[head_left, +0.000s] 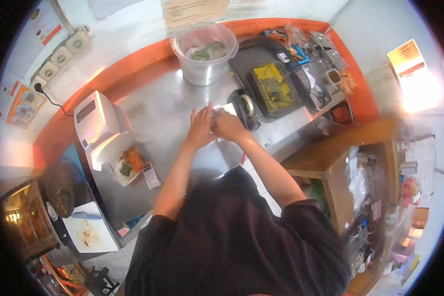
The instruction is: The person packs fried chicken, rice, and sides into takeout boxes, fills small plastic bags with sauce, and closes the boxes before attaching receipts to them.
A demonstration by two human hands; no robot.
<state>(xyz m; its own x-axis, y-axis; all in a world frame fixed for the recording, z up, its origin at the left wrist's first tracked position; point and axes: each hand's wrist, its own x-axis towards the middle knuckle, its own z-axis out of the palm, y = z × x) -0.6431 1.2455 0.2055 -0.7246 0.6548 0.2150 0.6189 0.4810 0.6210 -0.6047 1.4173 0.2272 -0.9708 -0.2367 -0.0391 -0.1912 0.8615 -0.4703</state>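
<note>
My left hand (200,129) and my right hand (229,125) meet above the steel counter. Fingers of the left are stretched out, with the thumb side against the right. Curled fingers on my right hand press on something small between the hands, too hidden to make out. A white paper or packet (227,108) shows beneath and beyond them. Just right of it stands a black tape dispenser (244,109) with a roll of tape. Farther right, a clear tray (277,89) holds yellow food.
A clear bucket (202,69) with leaves inside stands at the back. Left are a white scale (94,120), food in an opened wrapper (129,165) and a printed label (151,176). A knife (87,215) lies on a white cutting board (90,232). A wooden cabinet (330,167) stands right.
</note>
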